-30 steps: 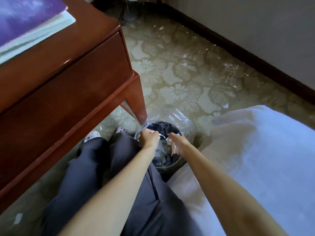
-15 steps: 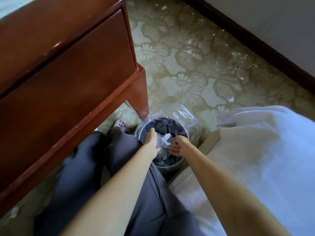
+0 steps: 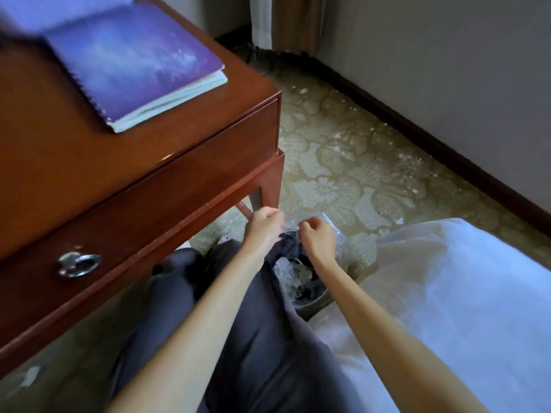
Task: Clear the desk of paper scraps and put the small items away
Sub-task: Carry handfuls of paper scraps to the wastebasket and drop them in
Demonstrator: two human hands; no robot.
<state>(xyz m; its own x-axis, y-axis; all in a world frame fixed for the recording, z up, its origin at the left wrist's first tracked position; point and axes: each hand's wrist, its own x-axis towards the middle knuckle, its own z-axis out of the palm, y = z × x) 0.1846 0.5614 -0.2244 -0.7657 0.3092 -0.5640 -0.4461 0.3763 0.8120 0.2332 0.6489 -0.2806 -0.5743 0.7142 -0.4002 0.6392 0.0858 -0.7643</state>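
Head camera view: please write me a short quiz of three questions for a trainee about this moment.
1. True or false: the purple spiral-bound notebook lies on the carpet.
2. Where are the white paper scraps? A: in the desk drawer. B: in the small round dark bin. C: on the bed.
3. Fill in: the left hand and the right hand both pinch the bin's clear plastic ____.
Key: 1 false, it lies on the red-brown wooden desk. 2 B. 3 liner.

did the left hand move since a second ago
Yes: from over the plastic-lined black bin, the left hand moved to its far rim, by the wooden desk leg.
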